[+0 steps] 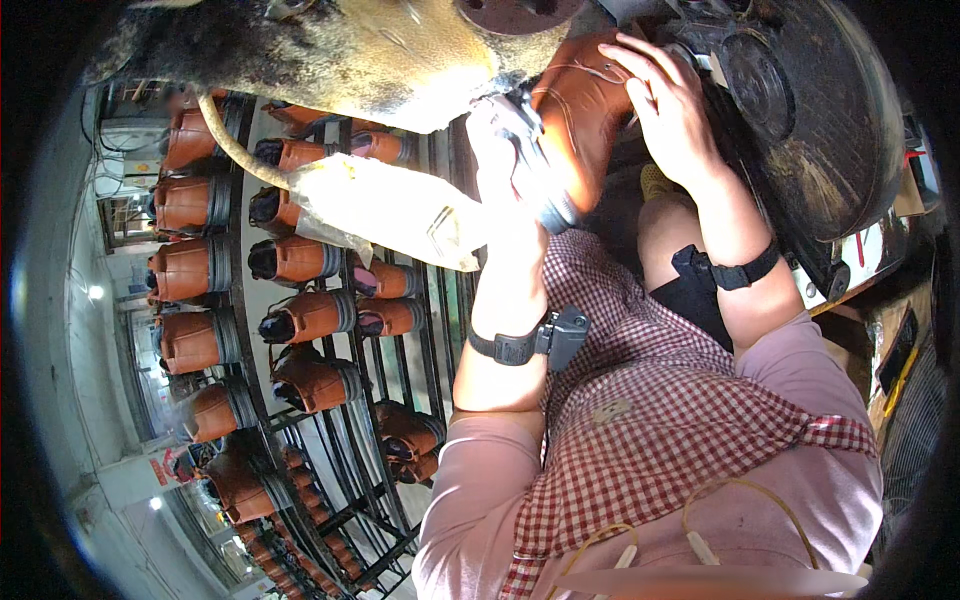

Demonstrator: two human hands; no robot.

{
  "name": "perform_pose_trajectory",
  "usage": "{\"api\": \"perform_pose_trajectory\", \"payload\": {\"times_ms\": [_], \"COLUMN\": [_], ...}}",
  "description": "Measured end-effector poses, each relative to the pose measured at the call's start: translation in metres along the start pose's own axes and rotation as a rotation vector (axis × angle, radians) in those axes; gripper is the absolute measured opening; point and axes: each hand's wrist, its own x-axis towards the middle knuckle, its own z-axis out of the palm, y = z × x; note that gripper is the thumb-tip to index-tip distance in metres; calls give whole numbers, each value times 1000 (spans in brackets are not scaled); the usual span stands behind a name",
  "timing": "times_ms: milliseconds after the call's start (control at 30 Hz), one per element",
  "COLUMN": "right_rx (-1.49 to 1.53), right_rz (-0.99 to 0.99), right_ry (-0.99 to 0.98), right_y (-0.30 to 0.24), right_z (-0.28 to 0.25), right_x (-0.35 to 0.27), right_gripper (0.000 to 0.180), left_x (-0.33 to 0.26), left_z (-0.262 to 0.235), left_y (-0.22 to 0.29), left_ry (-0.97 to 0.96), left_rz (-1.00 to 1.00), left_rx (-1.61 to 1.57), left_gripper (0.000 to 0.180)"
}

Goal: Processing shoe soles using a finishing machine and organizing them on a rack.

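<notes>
An orange-brown leather shoe with a grey sole lies tilted between my hands, close to a worn, yellow-and-black metal machine body. My left hand, bleached by bright light, closes around the sole side of the shoe; its fingertips are hard to make out. Across the upper's other side, my right hand grips the leather with bent, slightly parted fingers. A thin thread or cord runs over the leather near those fingers. The shoe's top end is partly hidden under the machine.
A black metal rack at left carries rows of similar brown shoes. A pale wrapped piece hangs from the machine beside my left forearm. To the right stands a large dark round housing. A checked apron covers my lap.
</notes>
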Motion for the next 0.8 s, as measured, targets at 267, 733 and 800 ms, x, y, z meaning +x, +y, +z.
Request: {"api": "perform_pose_trajectory", "payload": {"times_ms": [267, 733, 800], "right_rx": [-142, -122, -103], "right_rz": [-16, 145, 146], "right_ry": [14, -252, -286], "right_y": [2, -76, -85], "right_z": [-1, -79, -87], "right_x": [-19, -46, -46], "right_gripper": [23, 24, 25], "left_x": [28, 11, 4], "left_z": [-12, 2, 7], "left_y": [-6, 28, 28], "left_ry": [41, 82, 153], "left_rz": [-132, 372, 335], "left_rx": [80, 1047, 880], "left_gripper": [39, 29, 29]}}
